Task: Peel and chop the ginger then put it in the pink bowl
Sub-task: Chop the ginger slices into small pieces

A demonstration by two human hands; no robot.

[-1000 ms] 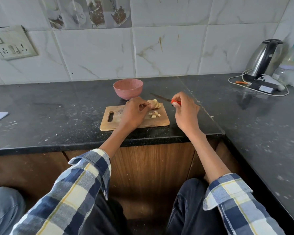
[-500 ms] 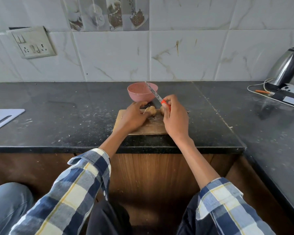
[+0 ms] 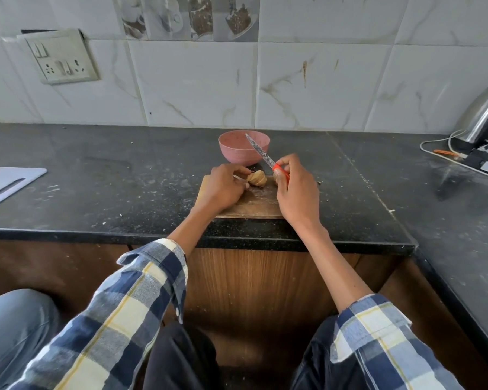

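Now the left hand point(image 3: 223, 187) pinches the ginger point(image 3: 257, 179) on the wooden board point(image 3: 254, 205) at frame centre, while the right hand point(image 3: 292, 190) grips the knife point(image 3: 261, 152), blade raised toward the pink bowl point(image 3: 237, 149) just behind. Chopping well probably means lowering the blade squarely, left fingertips tucked back.

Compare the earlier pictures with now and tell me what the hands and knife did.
The right hand swung the knife from pointing left, low behind the ginger, up so its blade now slants over the pink bowl, and came in over the wooden board. The left hand kept hold of the ginger. Bowl and board stayed put; the camera view shifted.
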